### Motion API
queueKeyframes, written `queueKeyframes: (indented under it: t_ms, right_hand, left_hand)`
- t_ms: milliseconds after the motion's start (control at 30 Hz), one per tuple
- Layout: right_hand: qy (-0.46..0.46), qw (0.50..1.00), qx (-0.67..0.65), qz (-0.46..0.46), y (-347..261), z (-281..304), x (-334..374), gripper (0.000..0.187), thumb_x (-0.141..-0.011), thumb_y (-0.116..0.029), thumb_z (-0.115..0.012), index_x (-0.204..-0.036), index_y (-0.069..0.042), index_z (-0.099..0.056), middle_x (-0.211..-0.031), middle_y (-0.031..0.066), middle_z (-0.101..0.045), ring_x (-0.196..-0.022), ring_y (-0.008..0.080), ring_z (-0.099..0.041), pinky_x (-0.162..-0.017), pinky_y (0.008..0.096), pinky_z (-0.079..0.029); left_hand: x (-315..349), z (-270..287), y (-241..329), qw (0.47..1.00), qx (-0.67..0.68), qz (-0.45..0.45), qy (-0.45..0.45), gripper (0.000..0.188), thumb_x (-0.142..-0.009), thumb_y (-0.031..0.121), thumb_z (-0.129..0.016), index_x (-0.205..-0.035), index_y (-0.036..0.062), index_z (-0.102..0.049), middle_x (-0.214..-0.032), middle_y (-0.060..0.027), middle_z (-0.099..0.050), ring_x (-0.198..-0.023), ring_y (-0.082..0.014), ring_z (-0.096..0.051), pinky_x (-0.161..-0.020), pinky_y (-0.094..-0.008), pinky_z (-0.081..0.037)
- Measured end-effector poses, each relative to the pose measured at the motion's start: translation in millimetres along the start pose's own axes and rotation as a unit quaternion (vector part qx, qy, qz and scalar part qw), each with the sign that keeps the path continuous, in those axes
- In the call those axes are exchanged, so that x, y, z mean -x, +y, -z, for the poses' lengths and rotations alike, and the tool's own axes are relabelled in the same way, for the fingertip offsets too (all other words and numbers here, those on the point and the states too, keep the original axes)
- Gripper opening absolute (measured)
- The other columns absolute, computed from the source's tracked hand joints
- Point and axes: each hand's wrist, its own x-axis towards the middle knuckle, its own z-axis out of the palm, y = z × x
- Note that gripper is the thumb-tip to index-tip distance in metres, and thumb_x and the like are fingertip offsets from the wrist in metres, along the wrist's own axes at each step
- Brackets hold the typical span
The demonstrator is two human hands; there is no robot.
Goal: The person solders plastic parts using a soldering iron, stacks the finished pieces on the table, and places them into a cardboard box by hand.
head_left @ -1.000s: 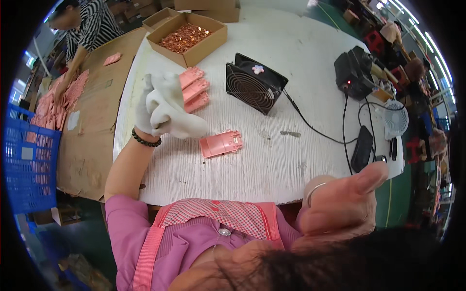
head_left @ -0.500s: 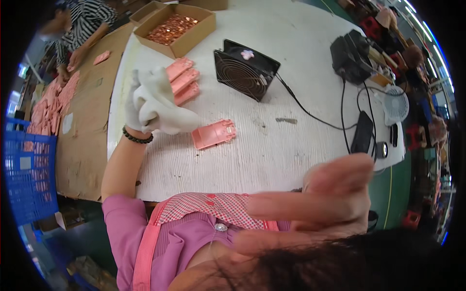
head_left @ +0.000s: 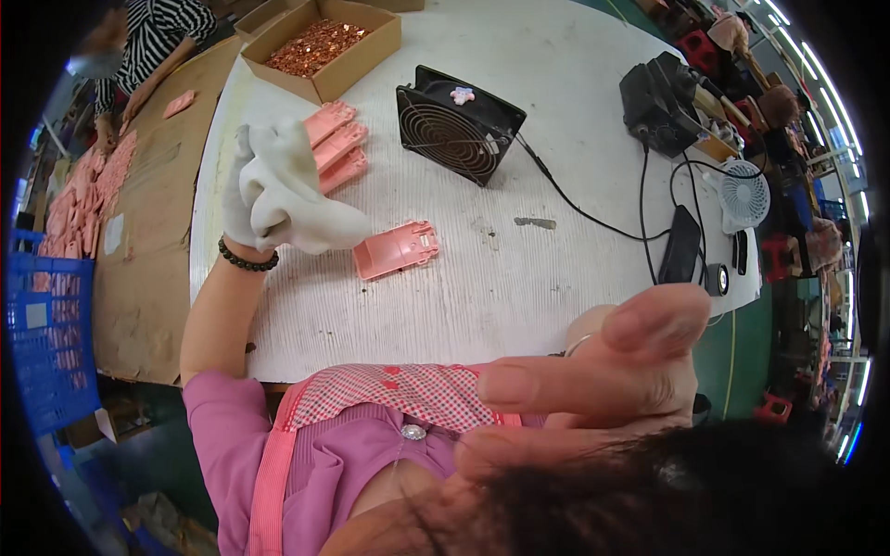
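My left hand (head_left: 283, 190), in a loose white glove, is over the table's left side with its fingers apart. One gloved digit reaches toward a pink plastic housing (head_left: 397, 250) that lies with its hollow side up; no grip on it shows. Behind the glove, three similar pink housings (head_left: 336, 146) lie in a row, partly covered by it. My bare right hand (head_left: 603, 366) is raised close to the camera at the lower right. Its fingers are spread and nothing is in them.
A cardboard box (head_left: 362, 67) of small coppery pieces stands at the back. Mid-table is a black fan (head_left: 459, 125); its cable runs right to a black adapter (head_left: 681, 246) and a small white fan (head_left: 744, 195). At left, a co-worker (head_left: 158, 46) sits by piled pink parts and a blue crate (head_left: 51, 334).
The whole view has shifted slightly, so the table and its things appear a little farther left. My right hand is sharper now. Both hands keep nearly the same pose, and the pink housings stay put.
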Motion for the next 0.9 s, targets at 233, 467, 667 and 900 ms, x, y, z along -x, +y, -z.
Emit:
queueKeyframes:
  t_ms: [233, 467, 667, 900]
  right_hand:
    - [0.031, 0.997, -0.018, 0.067, 6, -5, 8, 0.013, -0.079, -0.032, -0.064, -0.072, -0.024, -0.07, -0.083, -0.0026, -0.065, -0.084, 0.0097, -0.056, -0.088, 0.0306, -0.04]
    - [0.098, 0.989, -0.099, -0.049, -10, -9, 7, 0.015, -0.062, -0.025, -0.077, -0.076, -0.024, -0.072, -0.084, -0.0091, -0.068, -0.069, 0.0013, -0.05, -0.073, 0.0223, -0.033]
    - [-0.055, 0.996, -0.032, 0.055, 6, -6, 4, 0.025, -0.084, -0.043, -0.059, -0.084, -0.02, -0.07, -0.078, -0.0044, -0.068, -0.062, 0.0026, -0.053, -0.072, 0.029, -0.032]
    - [-0.02, 0.984, -0.083, 0.155, 23, -16, 2, 0.019, -0.078, -0.04, -0.068, -0.078, -0.021, -0.067, -0.074, -0.0081, -0.065, -0.058, 0.0055, -0.054, -0.07, 0.028, -0.034]
  left_hand:
    - [2, 0, -2, 0.998, 0.022, 0.025, -0.045, 0.045, -0.093, 0.05, -0.039, -0.112, 0.0103, -0.051, -0.103, -0.007, -0.058, -0.093, -0.0217, -0.058, -0.081, -0.0345, -0.048]
    - [8, -1, -4, 0.997, 0.062, 0.037, 0.006, 0.041, -0.094, 0.048, -0.038, -0.106, 0.0121, -0.052, -0.098, -0.0045, -0.059, -0.082, -0.0156, -0.06, -0.064, -0.0273, -0.051]
    - [-1, -8, -3, 0.991, 0.109, 0.075, -0.026, 0.039, -0.094, 0.048, -0.04, -0.104, 0.0121, -0.052, -0.095, -0.0043, -0.058, -0.082, -0.0159, -0.058, -0.068, -0.0274, -0.05]
    - [6, -6, 0, 0.998, 0.048, 0.05, -0.003, 0.039, -0.094, 0.047, -0.039, -0.103, 0.0112, -0.052, -0.095, -0.0043, -0.057, -0.085, -0.0157, -0.058, -0.07, -0.028, -0.049]
